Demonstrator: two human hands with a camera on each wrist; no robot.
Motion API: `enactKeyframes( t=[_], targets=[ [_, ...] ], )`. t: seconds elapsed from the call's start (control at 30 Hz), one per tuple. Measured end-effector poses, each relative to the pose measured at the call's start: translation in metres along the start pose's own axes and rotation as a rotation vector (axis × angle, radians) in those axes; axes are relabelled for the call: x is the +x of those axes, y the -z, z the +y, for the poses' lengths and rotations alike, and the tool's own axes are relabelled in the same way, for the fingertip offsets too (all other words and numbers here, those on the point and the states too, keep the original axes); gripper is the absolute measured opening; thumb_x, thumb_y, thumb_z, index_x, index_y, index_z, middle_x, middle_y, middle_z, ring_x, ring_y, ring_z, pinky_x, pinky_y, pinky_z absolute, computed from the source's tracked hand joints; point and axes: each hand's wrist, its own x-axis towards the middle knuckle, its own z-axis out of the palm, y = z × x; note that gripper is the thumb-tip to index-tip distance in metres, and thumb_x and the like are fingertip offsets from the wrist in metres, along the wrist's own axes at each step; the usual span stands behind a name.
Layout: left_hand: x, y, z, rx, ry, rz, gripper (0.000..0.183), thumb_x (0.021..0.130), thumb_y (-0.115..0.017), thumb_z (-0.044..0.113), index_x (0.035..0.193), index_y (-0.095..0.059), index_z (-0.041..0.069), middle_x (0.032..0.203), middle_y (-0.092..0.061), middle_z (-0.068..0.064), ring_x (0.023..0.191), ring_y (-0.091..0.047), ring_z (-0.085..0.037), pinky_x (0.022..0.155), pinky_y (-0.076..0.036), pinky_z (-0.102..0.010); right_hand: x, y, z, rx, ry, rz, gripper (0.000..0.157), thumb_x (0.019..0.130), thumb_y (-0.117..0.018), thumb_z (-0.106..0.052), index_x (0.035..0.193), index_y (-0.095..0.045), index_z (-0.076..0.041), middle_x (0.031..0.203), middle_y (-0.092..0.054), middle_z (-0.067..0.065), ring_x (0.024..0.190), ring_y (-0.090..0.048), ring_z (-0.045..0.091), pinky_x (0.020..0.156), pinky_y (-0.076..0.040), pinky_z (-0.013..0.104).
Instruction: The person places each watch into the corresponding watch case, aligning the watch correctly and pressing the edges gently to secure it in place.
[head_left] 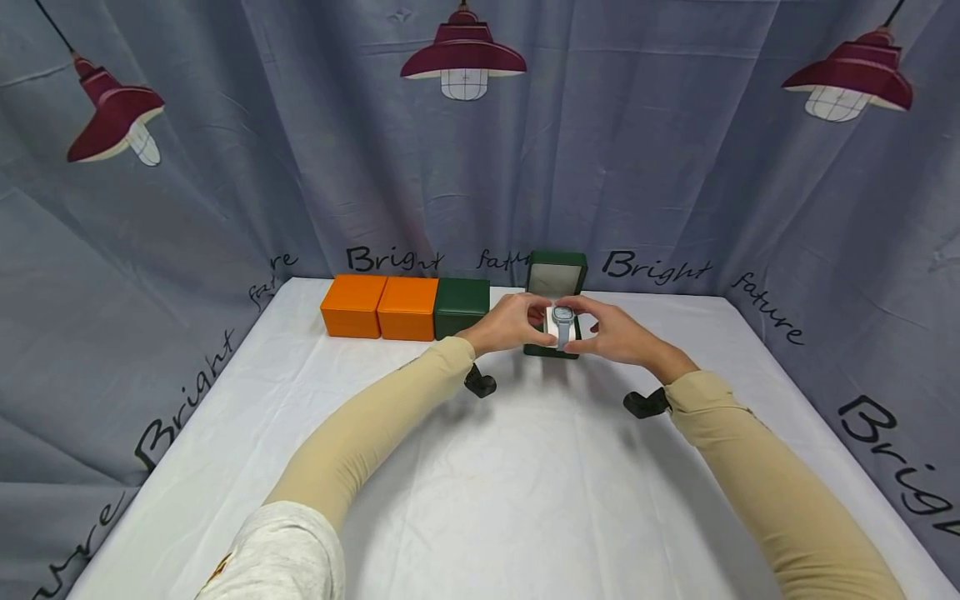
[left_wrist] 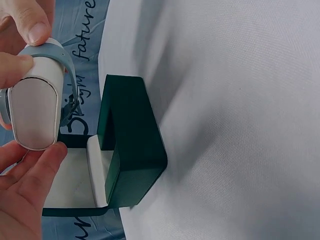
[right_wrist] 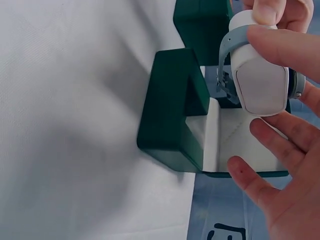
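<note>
A watch [head_left: 563,317] with a pale blue strap is wrapped round a white cushion [left_wrist: 36,111]. My left hand [head_left: 510,323] grips one end of the cushion, and my right hand [head_left: 617,333] grips the other, with the thumbs on the near side. Both hold it above a green box [left_wrist: 137,120] whose lid [head_left: 555,275] stands raised at the back. The box's pale lining [right_wrist: 245,142] shows beneath the cushion in the right wrist view. In the left wrist view, the strap's lower loop hangs free of the cushion.
Left of the opened box stand a closed green box [head_left: 461,308] and two orange boxes [head_left: 408,308], side by side along the back of the white-covered table [head_left: 540,483]. A grey printed curtain [head_left: 637,167] hangs behind and at the sides.
</note>
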Motion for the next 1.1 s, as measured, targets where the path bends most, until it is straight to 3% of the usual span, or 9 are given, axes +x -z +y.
enactKeyframes(
  t=[0.37, 0.7, 1.1],
  targets=[
    [0.006, -0.003, 0.000, 0.015, 0.027, -0.017, 0.075, 0.084, -0.083, 0.022, 0.148, -0.048, 0.006, 0.134, -0.059, -0.008, 0.121, -0.062, -0.025, 0.097, -0.053, -0.026, 0.002, 0.001, 0.007, -0.020, -0.005, 0.027, 0.075, 0.088, -0.080, -0.024, 0.153, -0.041, -0.022, 0.147, -0.049, 0.008, 0.134, -0.045, 0.030, 0.104, -0.044, 0.060],
    [0.016, -0.006, -0.002, 0.061, 0.030, -0.007, 0.071, 0.087, -0.079, 0.017, 0.149, -0.046, 0.005, 0.141, -0.055, -0.010, 0.121, -0.062, -0.020, 0.101, -0.050, -0.024, 0.013, 0.002, 0.017, 0.003, -0.025, 0.036, 0.074, 0.088, -0.079, -0.024, 0.152, -0.043, -0.024, 0.149, -0.048, 0.007, 0.136, -0.045, 0.031, 0.104, -0.043, 0.061],
    [0.025, -0.010, -0.010, 0.108, 0.103, 0.019, 0.072, 0.086, -0.080, 0.016, 0.149, -0.047, 0.006, 0.141, -0.056, -0.010, 0.129, -0.056, -0.029, 0.102, -0.051, -0.039, 0.029, -0.005, 0.029, 0.000, -0.049, 0.031, 0.074, 0.088, -0.080, -0.026, 0.152, -0.042, -0.024, 0.149, -0.049, 0.008, 0.137, -0.044, 0.034, 0.099, -0.047, 0.056]
  ],
)
